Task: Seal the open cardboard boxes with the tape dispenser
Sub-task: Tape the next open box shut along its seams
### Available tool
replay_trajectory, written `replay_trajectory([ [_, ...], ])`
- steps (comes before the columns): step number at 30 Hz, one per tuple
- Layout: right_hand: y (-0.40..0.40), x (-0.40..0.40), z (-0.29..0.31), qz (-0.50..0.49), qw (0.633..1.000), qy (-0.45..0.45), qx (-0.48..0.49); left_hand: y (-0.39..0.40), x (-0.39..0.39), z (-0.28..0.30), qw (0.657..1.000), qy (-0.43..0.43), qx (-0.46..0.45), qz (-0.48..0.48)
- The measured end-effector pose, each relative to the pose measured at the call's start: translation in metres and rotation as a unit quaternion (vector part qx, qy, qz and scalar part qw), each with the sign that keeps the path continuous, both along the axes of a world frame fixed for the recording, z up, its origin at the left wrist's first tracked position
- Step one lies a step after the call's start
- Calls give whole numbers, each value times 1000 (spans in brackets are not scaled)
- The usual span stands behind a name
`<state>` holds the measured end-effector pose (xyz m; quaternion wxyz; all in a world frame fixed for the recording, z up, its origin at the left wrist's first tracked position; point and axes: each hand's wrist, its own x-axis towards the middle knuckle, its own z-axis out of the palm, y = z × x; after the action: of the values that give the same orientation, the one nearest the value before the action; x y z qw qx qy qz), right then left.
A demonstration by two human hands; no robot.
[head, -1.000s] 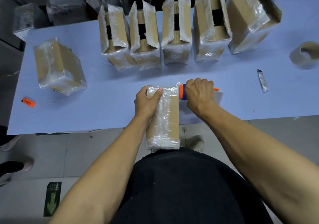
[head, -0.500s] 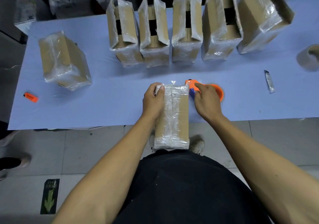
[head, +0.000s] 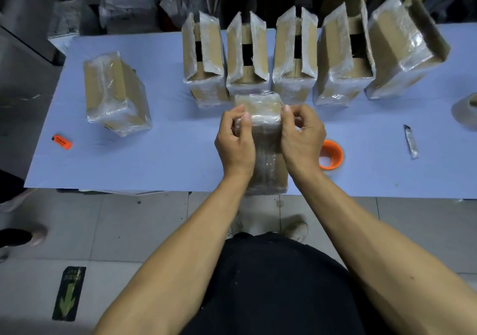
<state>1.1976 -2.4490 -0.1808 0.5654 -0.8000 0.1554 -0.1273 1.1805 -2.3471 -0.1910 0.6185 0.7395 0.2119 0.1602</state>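
A tape-wrapped cardboard box point(head: 265, 154) lies lengthwise at the table's near edge, its far end tipped up. My left hand point(head: 236, 141) and my right hand point(head: 302, 136) both pinch that far end, one on each side. The orange tape dispenser point(head: 331, 155) lies on the table just right of my right hand, untouched. Several open boxes point(head: 247, 58) with raised flaps stand in a row behind. Another open box point(head: 405, 43) leans at the row's right end.
A closed wrapped box point(head: 116, 94) sits at the left of the blue table point(head: 154, 159). A small orange item point(head: 62, 141) lies near the left edge, a box cutter point(head: 410, 141) at the right, a tape roll point(head: 467, 110) at the far right.
My right hand has let go of the orange tape dispenser, which now rests on the table. Both hands have moved to the box's far end and lifted it.
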Motion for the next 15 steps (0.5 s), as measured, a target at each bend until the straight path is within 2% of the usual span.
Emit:
replay_trajectory([
  [6, 12, 1, 4, -41, 997, 41, 47, -3, 6, 3, 997, 24, -34, 72],
  [9, 19, 8, 8, -27, 991, 89, 91, -6, 12, 13, 988, 45, -111, 94],
  [11, 22, 12, 8, 8, 992, 105, 66, -8, 15, 16, 978, 68, -173, 95],
  [15, 23, 8, 11, 63, 991, 111, -34, -1, 18, 11, 976, 110, -185, 13],
])
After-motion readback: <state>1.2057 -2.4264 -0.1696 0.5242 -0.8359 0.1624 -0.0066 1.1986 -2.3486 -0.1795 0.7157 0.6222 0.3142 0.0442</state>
